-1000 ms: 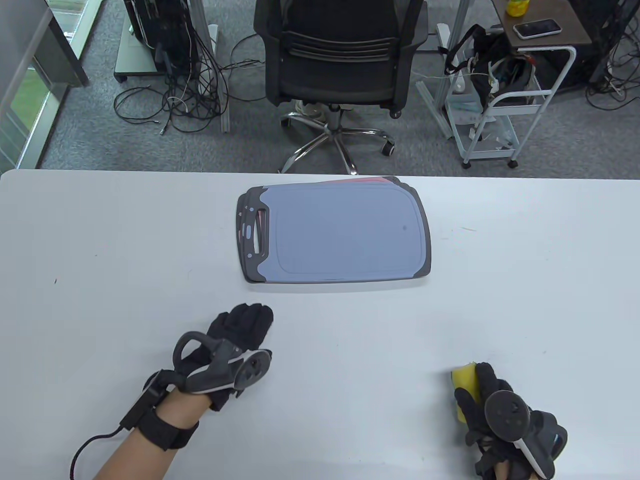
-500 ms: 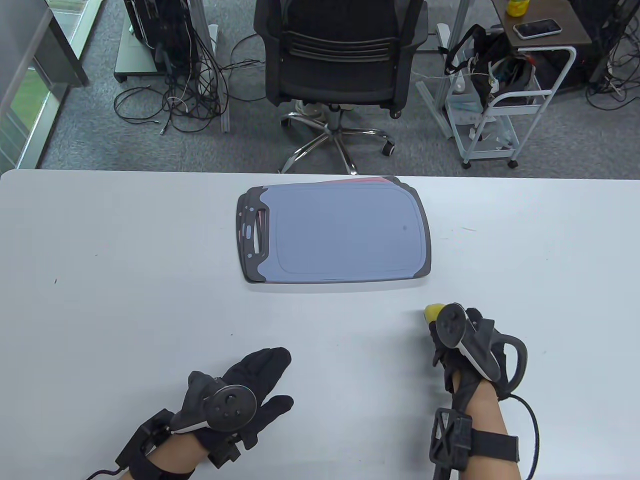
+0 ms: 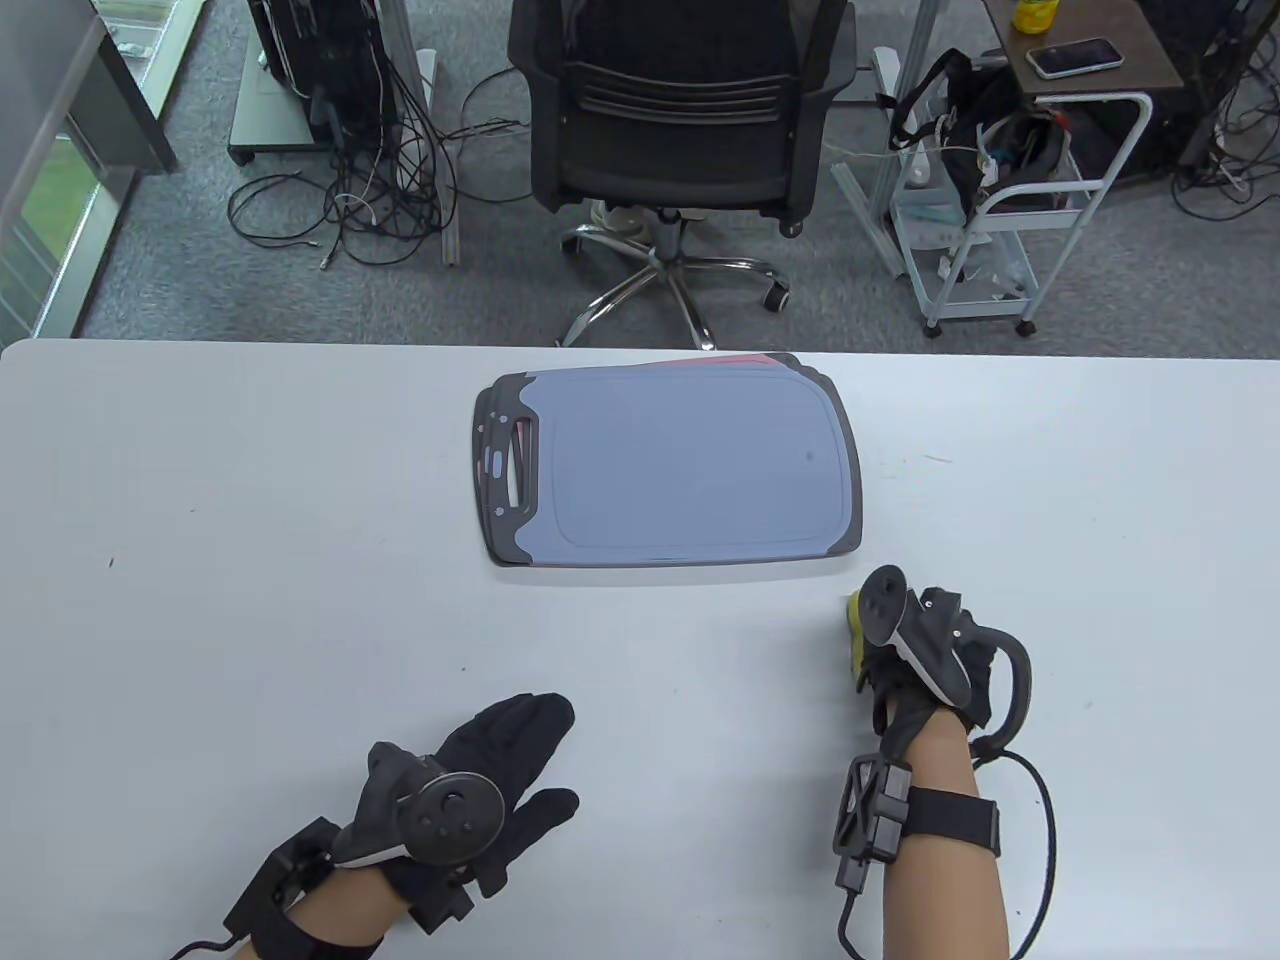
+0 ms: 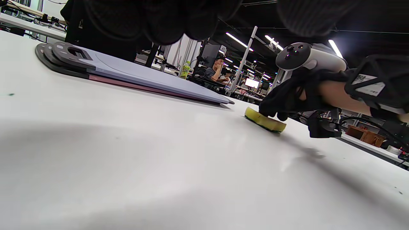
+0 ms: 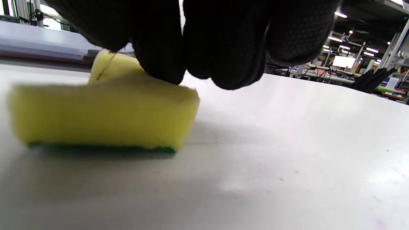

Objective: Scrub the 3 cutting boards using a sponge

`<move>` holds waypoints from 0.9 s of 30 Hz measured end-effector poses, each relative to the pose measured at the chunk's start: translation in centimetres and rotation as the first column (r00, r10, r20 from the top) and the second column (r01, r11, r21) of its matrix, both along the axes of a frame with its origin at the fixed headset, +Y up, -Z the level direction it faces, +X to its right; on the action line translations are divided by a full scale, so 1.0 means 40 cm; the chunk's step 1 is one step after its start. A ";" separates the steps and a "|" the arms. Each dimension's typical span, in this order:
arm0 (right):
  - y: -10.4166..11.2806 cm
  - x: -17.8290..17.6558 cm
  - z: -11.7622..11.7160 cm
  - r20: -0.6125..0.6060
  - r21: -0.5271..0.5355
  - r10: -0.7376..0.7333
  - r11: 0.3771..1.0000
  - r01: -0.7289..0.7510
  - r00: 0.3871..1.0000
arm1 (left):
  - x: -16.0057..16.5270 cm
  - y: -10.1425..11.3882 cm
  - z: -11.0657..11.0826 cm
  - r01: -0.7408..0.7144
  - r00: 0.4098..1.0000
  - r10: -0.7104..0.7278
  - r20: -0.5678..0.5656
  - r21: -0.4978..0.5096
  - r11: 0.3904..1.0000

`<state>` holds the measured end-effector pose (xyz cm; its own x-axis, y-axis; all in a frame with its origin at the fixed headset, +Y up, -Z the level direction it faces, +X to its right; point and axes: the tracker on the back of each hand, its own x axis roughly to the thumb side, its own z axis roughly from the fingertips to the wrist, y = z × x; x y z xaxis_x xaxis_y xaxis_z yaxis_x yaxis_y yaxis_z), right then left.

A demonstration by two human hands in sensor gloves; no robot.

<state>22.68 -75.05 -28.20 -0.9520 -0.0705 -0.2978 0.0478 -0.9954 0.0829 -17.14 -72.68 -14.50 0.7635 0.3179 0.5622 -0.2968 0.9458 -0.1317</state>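
Three stacked cutting boards (image 3: 690, 470) — one sponge (image 4: 265, 120)

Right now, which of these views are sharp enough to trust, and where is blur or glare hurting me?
Table view: sharp, evenly lit. Left wrist view: the sponge and stacked cutting boards read clearly, though ceiling lights flare behind the right hand. Right wrist view: sponge close and soft, dark fingers block the top.

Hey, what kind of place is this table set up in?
Probably an office or lab workspace: a swivel office chair stands behind the white table, cables tangle on the carpet, and a rolling cart holds gear.
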 end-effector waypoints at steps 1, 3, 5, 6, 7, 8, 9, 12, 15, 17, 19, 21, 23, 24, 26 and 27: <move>0.005 0.000 0.004 -0.003 0.006 -0.015 1.000 0.015 1.000 | 0.000 0.000 0.001 0.003 1.000 -0.003 0.001 0.003 1.000; 0.017 0.001 0.013 -0.016 0.028 -0.017 0.999 0.018 1.000 | 0.001 0.000 0.001 0.004 1.000 -0.004 0.003 0.005 1.000; 0.024 -0.001 0.027 -0.035 0.059 -0.013 0.998 0.015 0.999 | 0.001 0.000 0.001 0.003 1.000 -0.003 0.002 0.005 1.000; 0.026 -0.003 0.034 -0.044 0.065 -0.015 0.998 0.017 0.999 | 0.001 -0.001 0.001 0.007 1.000 -0.007 0.001 0.008 1.000; 0.029 -0.004 0.043 -0.054 0.070 -0.010 0.997 0.014 0.998 | 0.001 -0.003 0.001 0.017 1.000 -0.017 -0.001 0.013 1.000; 0.032 -0.004 0.051 -0.065 0.078 -0.003 0.997 0.008 0.998 | 0.000 -0.005 0.001 0.027 1.000 -0.027 -0.003 0.018 0.999; 0.035 -0.005 0.059 -0.074 0.090 -0.003 0.996 0.009 0.997 | 0.000 -0.006 0.000 0.033 0.999 -0.033 -0.004 0.020 0.999; 0.040 -0.030 0.101 -0.154 0.137 -0.067 0.987 0.089 0.986 | -0.003 -0.009 -0.002 0.040 0.999 -0.040 -0.007 0.026 0.999; 0.031 -0.095 0.157 -0.303 0.176 -0.131 0.966 0.190 0.944 | -0.006 -0.014 -0.003 0.049 0.999 -0.049 -0.007 0.037 0.998; 0.023 -0.143 0.189 -0.390 0.179 -0.112 0.964 0.195 0.914 | -0.006 -0.018 -0.006 0.054 0.998 -0.054 -0.012 0.041 0.998; 0.015 -0.183 0.220 -0.468 0.187 -0.098 0.960 0.207 0.879 | -0.007 -0.024 -0.008 0.053 0.998 -0.052 -0.017 0.043 0.998; -0.004 -0.231 0.272 -0.576 0.172 -0.146 0.940 0.294 0.804 | -0.008 -0.038 -0.006 0.075 0.997 -0.075 -0.017 0.061 0.995; -0.010 -0.256 0.304 -0.632 0.133 -0.141 0.949 0.285 0.762 | -0.011 -0.046 -0.003 0.110 0.994 -0.109 -0.016 0.072 0.991; -0.011 -0.267 0.320 -0.655 0.146 -0.106 0.954 0.263 0.748 | -0.014 -0.049 -0.001 0.126 0.992 -0.126 -0.013 0.082 0.989; -0.009 -0.283 0.330 -0.689 0.140 -0.085 0.959 0.247 0.720 | -0.023 -0.046 0.000 0.138 0.990 -0.136 -0.020 0.094 0.986; -0.009 -0.287 0.332 -0.691 0.128 -0.097 0.959 0.254 0.716 | -0.028 -0.043 0.000 0.137 0.990 -0.136 -0.025 0.096 0.986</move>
